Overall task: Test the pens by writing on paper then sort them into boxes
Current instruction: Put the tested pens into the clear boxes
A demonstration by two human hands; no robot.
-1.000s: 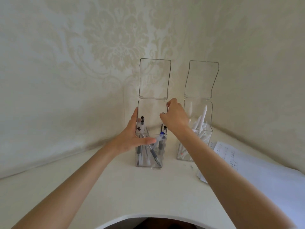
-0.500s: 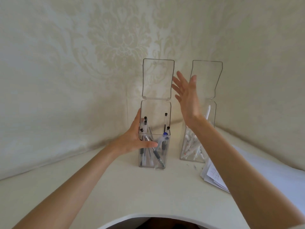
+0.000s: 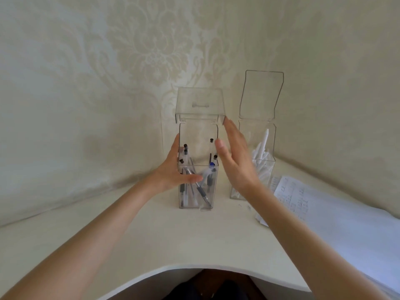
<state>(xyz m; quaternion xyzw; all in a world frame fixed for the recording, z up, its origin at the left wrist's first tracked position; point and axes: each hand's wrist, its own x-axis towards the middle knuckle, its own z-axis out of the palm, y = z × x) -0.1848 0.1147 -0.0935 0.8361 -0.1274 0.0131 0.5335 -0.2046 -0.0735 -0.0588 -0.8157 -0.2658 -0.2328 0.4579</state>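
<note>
On the cream desk (image 3: 173,234), the hinged lid (image 3: 200,105) of the tall clear plastic box (image 3: 194,201) of dark-capped pens (image 3: 203,192) had tipped forward (upright earlier). Left hand (image 3: 171,174) gripped that box's side; right hand (image 3: 236,161) flat-fingered, lowered beside it.

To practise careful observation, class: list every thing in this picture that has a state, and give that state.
Left box lid: half lowered, tilted forward.
Right box lid: open, upright.
Left box: upright, holding dark-capped pens.
Right box: upright, holding white pens.
Left hand: grips left box.
Right hand: open, fingers straight.
Paper: flat, written on.
</note>
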